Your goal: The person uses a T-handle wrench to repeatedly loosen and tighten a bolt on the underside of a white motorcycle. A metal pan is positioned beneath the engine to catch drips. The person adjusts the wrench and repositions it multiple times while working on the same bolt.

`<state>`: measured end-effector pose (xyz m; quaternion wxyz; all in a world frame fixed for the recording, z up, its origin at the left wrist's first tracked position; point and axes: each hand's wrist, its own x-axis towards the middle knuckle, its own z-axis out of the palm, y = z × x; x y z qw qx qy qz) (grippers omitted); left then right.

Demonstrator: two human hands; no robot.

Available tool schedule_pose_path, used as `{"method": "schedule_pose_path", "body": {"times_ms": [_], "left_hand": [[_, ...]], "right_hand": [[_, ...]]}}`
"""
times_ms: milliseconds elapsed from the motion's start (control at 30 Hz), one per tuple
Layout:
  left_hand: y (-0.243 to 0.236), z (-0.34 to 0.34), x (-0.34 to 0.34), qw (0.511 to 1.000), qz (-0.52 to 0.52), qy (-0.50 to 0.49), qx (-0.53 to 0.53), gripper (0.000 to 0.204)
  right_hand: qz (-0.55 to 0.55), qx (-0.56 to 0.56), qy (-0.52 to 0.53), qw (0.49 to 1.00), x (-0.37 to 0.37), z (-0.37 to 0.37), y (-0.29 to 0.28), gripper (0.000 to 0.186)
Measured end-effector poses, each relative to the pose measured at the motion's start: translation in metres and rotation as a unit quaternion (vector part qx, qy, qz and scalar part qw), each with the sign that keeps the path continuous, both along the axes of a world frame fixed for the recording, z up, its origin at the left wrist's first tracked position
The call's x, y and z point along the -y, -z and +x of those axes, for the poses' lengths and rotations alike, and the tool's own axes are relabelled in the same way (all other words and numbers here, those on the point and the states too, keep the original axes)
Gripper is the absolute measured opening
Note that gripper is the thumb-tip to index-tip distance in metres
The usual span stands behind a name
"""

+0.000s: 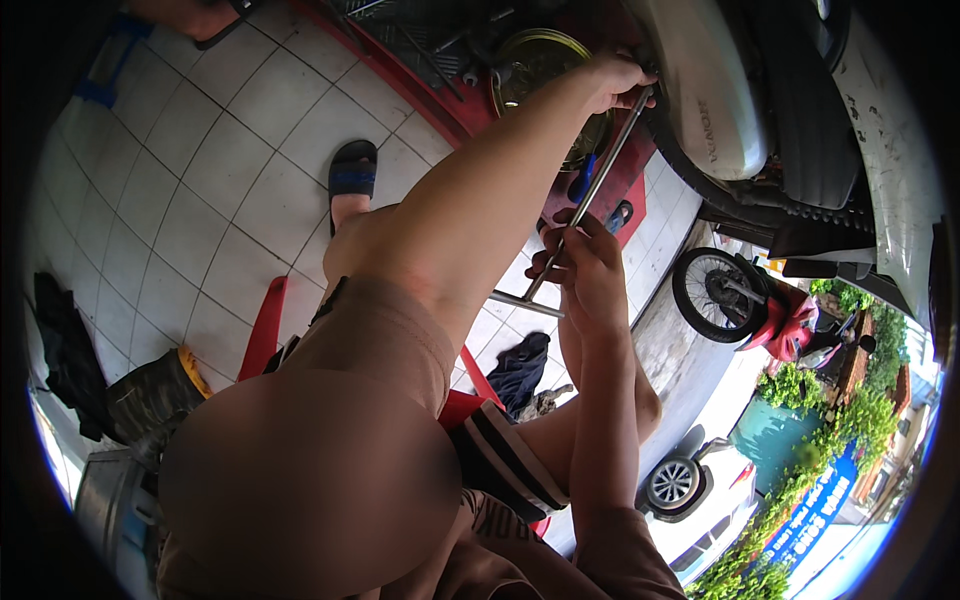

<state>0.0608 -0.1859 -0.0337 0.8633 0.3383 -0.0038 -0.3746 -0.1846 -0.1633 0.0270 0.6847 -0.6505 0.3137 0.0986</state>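
A long metal T-handle wrench (606,172) slants from the motorbike's underside down toward me, its crossbar (527,304) at the lower end. My right hand (590,250) closes its fingers round the shaft a little above that crossbar. Stretched far out, my left hand (620,82) pinches the wrench near its upper end, beside the motorbike's light-coloured body panel (715,95). What the wrench's tip touches is hidden there. Beneath my left forearm sits a round gold-rimmed tray (540,38) that seems to hold small parts, and a blue-handled tool (582,182) lies close to it.
The tray rests on a red platform (425,95) with other metal tools. A sandalled foot (352,180) stands on the tiled floor (215,150). Dark cloth (518,368) lies beside my legs. A red motorbike (790,325) and a white car (715,525) stand outside to the right.
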Motion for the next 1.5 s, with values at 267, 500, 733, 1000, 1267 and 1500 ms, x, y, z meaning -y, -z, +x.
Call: {"method": "schedule_pose_path", "body": {"times_ms": [267,500,733,1000,1267,1500], "left_hand": [[-0.006,-0.001,0.004,0.999,0.002,-0.045,-0.022,0.019],[-0.003,0.003,0.005,0.999,0.029,-0.044,-0.010,0.017],[-0.010,0.009,-0.002,0.992,0.118,-0.047,-0.020,0.010],[-0.002,0.008,0.029,0.994,0.070,-0.060,-0.058,0.011],[0.007,0.008,0.015,0.998,-0.015,0.024,-0.057,0.007],[0.006,0.005,0.011,0.989,0.120,-0.074,0.047,0.029]], "right_hand": [[-0.013,0.008,0.010,1.000,0.006,0.007,0.003,0.019],[0.005,0.017,0.015,1.000,0.009,0.008,0.005,0.018],[0.030,0.018,0.001,0.999,0.000,0.013,0.004,0.014],[0.036,0.022,0.036,0.998,0.009,0.009,-0.005,0.010],[0.065,0.042,0.038,0.996,0.019,0.006,0.002,0.012],[0.151,0.059,0.090,0.983,0.012,0.007,0.000,0.010]]}}
